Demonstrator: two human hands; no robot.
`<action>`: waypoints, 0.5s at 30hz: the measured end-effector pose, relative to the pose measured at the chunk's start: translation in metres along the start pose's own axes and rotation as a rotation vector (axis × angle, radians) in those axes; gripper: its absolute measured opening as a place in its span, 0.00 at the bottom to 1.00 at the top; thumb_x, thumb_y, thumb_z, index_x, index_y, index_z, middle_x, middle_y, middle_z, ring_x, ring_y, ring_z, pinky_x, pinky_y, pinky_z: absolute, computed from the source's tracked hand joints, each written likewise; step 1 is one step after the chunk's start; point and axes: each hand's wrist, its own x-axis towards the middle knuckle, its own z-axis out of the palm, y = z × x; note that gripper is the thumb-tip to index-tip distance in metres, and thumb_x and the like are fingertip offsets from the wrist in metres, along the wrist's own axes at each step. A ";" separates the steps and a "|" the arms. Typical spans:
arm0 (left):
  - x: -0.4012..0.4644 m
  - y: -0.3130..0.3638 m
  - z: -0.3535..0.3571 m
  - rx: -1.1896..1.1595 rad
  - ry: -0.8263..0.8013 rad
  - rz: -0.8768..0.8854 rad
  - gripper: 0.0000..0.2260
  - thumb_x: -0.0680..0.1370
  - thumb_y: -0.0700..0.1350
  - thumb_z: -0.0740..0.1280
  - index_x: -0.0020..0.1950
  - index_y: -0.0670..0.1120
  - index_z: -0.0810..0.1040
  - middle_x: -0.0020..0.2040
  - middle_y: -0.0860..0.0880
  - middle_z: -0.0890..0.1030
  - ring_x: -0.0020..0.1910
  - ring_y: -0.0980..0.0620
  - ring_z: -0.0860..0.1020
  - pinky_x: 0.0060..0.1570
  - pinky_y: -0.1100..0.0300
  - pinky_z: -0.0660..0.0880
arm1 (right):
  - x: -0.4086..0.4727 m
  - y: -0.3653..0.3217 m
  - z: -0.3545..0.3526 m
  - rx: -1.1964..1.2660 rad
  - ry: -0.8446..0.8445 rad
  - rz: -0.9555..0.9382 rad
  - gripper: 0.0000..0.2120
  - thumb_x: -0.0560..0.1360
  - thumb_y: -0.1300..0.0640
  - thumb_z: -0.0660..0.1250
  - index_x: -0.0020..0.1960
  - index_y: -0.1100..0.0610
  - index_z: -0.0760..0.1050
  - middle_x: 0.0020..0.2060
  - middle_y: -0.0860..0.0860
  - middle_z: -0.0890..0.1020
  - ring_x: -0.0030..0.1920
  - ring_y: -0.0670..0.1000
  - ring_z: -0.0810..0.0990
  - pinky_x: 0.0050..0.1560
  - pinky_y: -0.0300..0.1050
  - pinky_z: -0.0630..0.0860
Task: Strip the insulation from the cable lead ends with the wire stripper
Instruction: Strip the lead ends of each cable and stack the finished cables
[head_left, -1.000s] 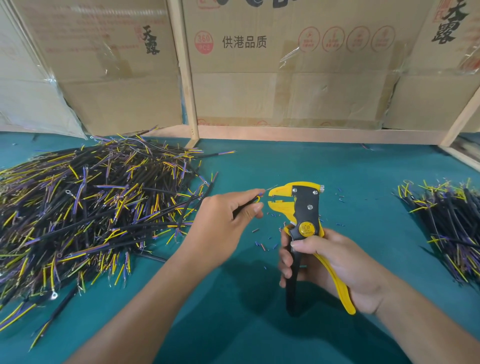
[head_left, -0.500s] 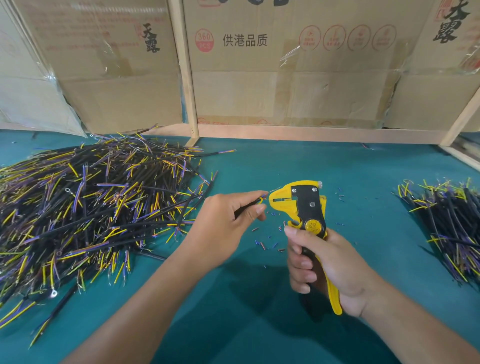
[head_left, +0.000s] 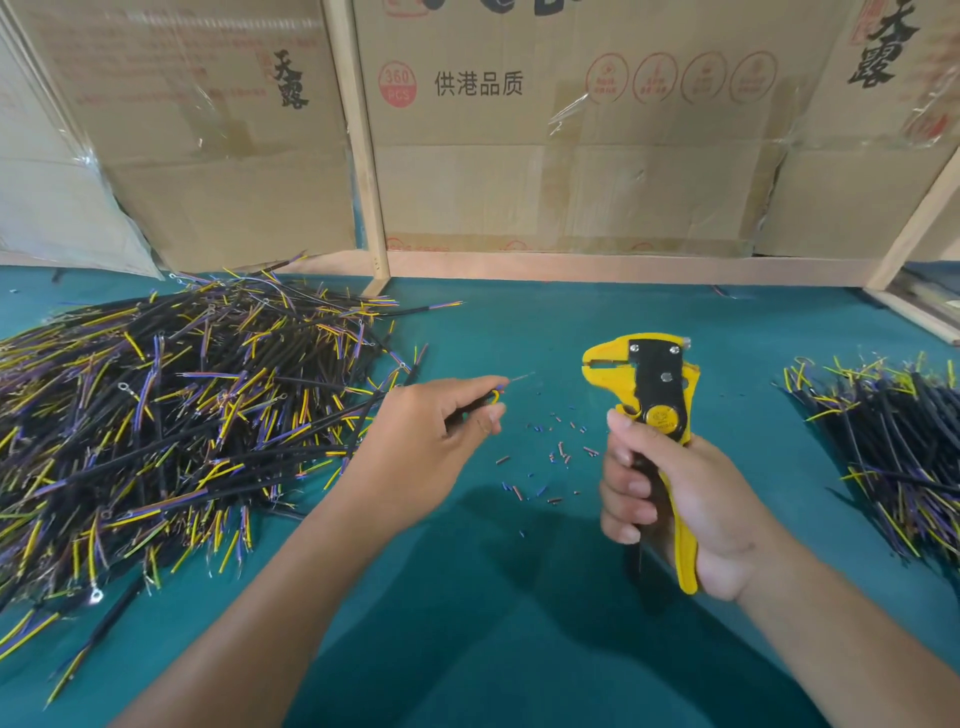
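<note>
**Lead and stripper held apart**

Head view: the left hand (head_left: 441, 431) pinches a cable (head_left: 485, 399), bare tip exposed. The right hand (head_left: 675, 499) grips the wire stripper (head_left: 655, 415) upright (handles squeezed) above the surface (head_left: 519, 649), mid-front edge.

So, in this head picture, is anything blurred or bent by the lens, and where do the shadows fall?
Head view: the wide lens bows the wooden frame at the edges; the bare wire tip by the left hand is thin and slightly soft; soft shadows lie on the green mat under both arms; tape on the cardboard boxes gives mild glare.
</note>
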 end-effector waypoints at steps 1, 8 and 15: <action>-0.001 0.002 0.001 0.024 0.000 0.008 0.08 0.80 0.46 0.69 0.55 0.46 0.84 0.32 0.56 0.76 0.27 0.58 0.62 0.29 0.70 0.60 | 0.000 -0.001 0.000 0.028 -0.012 0.001 0.16 0.73 0.50 0.72 0.35 0.56 0.69 0.29 0.53 0.62 0.25 0.52 0.61 0.26 0.45 0.66; -0.005 0.010 0.008 0.119 0.045 -0.012 0.21 0.75 0.66 0.62 0.39 0.50 0.81 0.27 0.50 0.68 0.28 0.54 0.64 0.31 0.55 0.63 | 0.000 0.009 0.007 -0.017 -0.153 0.037 0.11 0.76 0.56 0.72 0.42 0.61 0.72 0.32 0.56 0.67 0.30 0.56 0.67 0.33 0.52 0.73; -0.007 0.015 0.007 0.158 0.111 -0.076 0.21 0.73 0.64 0.64 0.33 0.47 0.69 0.25 0.49 0.59 0.28 0.51 0.57 0.29 0.55 0.55 | 0.000 0.010 0.006 -0.051 -0.179 0.043 0.11 0.74 0.55 0.71 0.43 0.61 0.72 0.33 0.58 0.68 0.32 0.57 0.69 0.36 0.54 0.74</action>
